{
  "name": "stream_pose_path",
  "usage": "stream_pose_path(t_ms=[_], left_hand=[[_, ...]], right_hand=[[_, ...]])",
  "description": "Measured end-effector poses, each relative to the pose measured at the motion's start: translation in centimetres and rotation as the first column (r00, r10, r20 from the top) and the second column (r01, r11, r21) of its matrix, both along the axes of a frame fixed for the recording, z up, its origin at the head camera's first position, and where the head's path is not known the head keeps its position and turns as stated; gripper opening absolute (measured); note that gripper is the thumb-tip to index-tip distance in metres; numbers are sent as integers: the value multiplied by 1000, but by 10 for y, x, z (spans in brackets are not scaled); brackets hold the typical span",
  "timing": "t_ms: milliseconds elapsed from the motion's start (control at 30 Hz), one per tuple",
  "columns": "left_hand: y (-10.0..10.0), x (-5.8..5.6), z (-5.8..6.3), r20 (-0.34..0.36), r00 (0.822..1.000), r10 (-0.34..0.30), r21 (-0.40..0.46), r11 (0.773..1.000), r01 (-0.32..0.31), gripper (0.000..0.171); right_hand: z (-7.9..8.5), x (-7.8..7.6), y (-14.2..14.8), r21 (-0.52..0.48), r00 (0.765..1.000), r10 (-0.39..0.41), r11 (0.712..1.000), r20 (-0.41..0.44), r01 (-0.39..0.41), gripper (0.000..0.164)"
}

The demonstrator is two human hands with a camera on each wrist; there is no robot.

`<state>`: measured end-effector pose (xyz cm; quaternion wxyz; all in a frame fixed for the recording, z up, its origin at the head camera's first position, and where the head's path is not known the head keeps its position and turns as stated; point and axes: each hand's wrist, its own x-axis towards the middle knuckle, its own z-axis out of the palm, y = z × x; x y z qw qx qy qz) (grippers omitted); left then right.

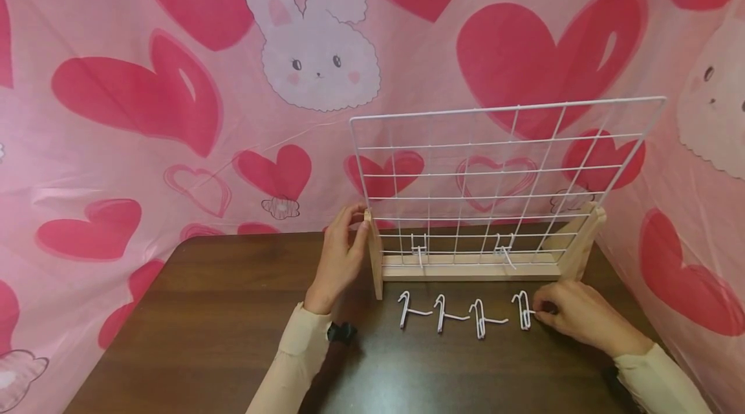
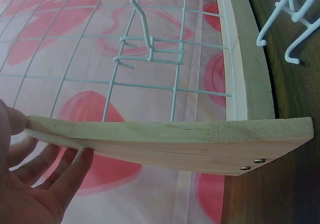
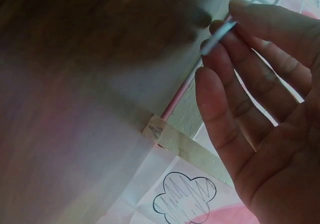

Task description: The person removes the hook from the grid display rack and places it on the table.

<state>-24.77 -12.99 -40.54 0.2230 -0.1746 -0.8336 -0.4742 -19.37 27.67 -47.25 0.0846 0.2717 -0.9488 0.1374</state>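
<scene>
A white wire grid rack [image 1: 506, 173] with wooden end boards and a wooden base bar stands on the table. My left hand [image 1: 340, 259] grips the upper end of its left board [image 2: 150, 139], thumb on one side and fingers on the other. Down at the right front, my right hand [image 1: 588, 314] pinches the prong of a white wire hook [image 1: 524, 310] between thumb and fingertips; in the right wrist view the prong [image 3: 219, 37] is blurred. Three similar hooks, the nearest being one [image 1: 480, 320], lie in a row to its left.
Two white hooks hang low on the grid, one on the left [image 1: 419, 249] and one on the right [image 1: 504, 250]. The dark wooden table [image 1: 233, 310] reaches back to a pink curtain [image 1: 419, 65] with hearts and rabbits, which also runs along the right side.
</scene>
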Motion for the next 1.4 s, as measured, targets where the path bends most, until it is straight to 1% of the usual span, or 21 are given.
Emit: stream_pose_path(t_ms=[200, 267, 367, 467, 533, 700, 800, 967, 1067, 1200, 1333, 1400], left_hand=[[-2, -1, -2, -25, 1000, -4, -5, 1000, 4, 28], [-3, 0, -2, -27, 1000, -7, -7, 1000, 7, 28], [-4, -1, -3, -27, 1000, -12, -8, 1000, 12, 29], [-4, -1, -4, -29, 999, -14, -14, 1000, 14, 28], [-4, -1, -4, -32, 999, -18, -12, 1000, 18, 28], [-4, -2, -4, -35, 999, -24, -3, 1000, 24, 26], [-4, -1, -5, -31, 999, -25, -2, 1000, 25, 26], [-4, 0, -5, -22, 999, -22, -13, 1000, 22, 26], [-4, 0, -3, -26, 999, -19, -18, 1000, 18, 27], [-4, -1, -3, -36, 999, -21, -14, 1000, 20, 28], [-4, 0, -2, -34, 999, -22, -16, 1000, 21, 27], [-4, 0, -2, -30, 999, -20, -18, 1000, 19, 27]], right_hand=[[-2, -1, 0, 20, 1000, 12, 1000, -17, -11, 31], [-2, -1, 0, 20, 1000, 16, 1000, -11, -16, 30], [-2, -1, 1, 16, 1000, 11, 1000, 5, -11, 28], [-1, -1, 2, 9, 1000, 1, 1000, -5, -1, 27], [0, -1, 3, -3, 1000, -3, 1000, -25, 3, 29], [4, 0, 2, -47, 998, 14, 999, -54, -16, 30], [4, 0, -1, -69, 994, 28, 997, -103, -35, 30], [5, 1, -6, -115, 975, 41, 991, -217, -68, 29], [9, 1, -9, -136, 961, 23, 989, -274, -62, 30], [14, 1, -11, -173, 944, -9, 984, -330, -51, 34], [16, 1, -14, -224, 926, -17, 972, -378, -74, 39], [16, 0, -15, -244, 916, -15, 966, -401, -90, 38]])
